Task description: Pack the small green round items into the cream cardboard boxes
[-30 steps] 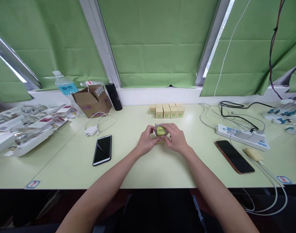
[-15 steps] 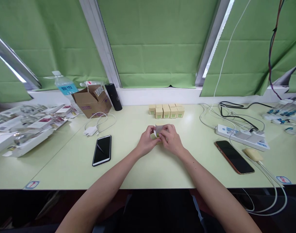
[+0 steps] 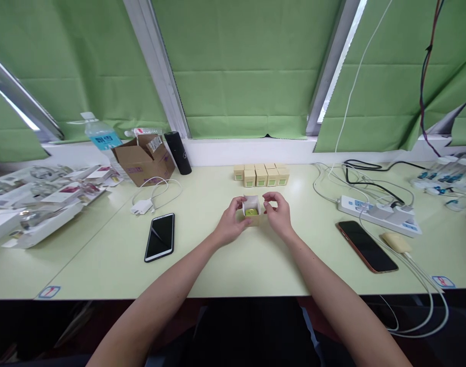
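Observation:
A small cardboard box (image 3: 254, 222) stands on the table in front of me with its flaps up. Inside it sits a round yellow-green item (image 3: 251, 212), too small to name. My left hand (image 3: 231, 221) grips the box from its left side, fingers at the upper edge and thumb at the front. Just right of the box is my right hand (image 3: 279, 214), its fingers curled and apart from the box; nothing shows between them. Beyond the hands stands a group of several small closed cardboard boxes (image 3: 261, 176) with green labels.
Left of me lies a phone (image 3: 160, 237), with a white charger (image 3: 141, 206) and an open carton (image 3: 144, 165) behind. To the right are another phone (image 3: 367, 246), a power strip (image 3: 380, 215) and tangled cables. White packages (image 3: 53, 209) fill the far left.
My right hand has moved off the box to the right, and the yellow-green item inside now shows. My left hand has stayed on the box.

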Action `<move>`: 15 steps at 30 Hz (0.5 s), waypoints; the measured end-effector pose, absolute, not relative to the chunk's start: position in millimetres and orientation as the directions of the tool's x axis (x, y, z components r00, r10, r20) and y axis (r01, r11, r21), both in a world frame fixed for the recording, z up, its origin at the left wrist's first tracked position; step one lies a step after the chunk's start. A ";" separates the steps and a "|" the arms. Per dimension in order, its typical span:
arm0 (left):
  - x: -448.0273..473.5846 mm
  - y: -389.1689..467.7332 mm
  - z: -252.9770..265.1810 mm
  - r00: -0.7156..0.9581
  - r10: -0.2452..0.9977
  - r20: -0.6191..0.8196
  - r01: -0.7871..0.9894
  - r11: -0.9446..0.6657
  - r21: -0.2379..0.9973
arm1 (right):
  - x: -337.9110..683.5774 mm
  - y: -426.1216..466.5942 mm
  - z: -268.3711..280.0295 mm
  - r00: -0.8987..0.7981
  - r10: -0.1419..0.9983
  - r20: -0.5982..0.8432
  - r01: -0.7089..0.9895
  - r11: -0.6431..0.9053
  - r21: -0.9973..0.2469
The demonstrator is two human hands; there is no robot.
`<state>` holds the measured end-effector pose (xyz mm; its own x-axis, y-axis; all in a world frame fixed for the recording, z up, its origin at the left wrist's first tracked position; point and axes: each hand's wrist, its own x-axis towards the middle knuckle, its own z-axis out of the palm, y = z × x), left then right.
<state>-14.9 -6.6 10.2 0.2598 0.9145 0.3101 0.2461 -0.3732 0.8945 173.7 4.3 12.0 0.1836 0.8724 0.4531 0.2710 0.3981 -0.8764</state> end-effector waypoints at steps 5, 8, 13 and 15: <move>-18.2 2.0 4.5 0.264 0.911 0.317 0.000 -0.329 0.944 | 174.8 10.3 7.1 0.180 0.931 0.318 0.142 0.295 -0.945; -18.3 7.3 3.5 0.222 0.939 0.261 -0.095 -0.246 0.965 | 173.4 11.2 5.7 0.129 0.957 0.261 0.096 0.250 -0.964; -13.9 7.9 8.2 0.198 0.964 0.178 -0.091 -0.163 0.983 | 165.6 10.1 1.3 0.069 0.970 0.235 0.074 0.230 -0.970; -11.2 6.9 10.2 0.213 0.963 0.164 -0.093 -0.147 0.985 | 162.7 9.7 -0.7 0.063 0.967 0.245 0.088 0.239 -0.967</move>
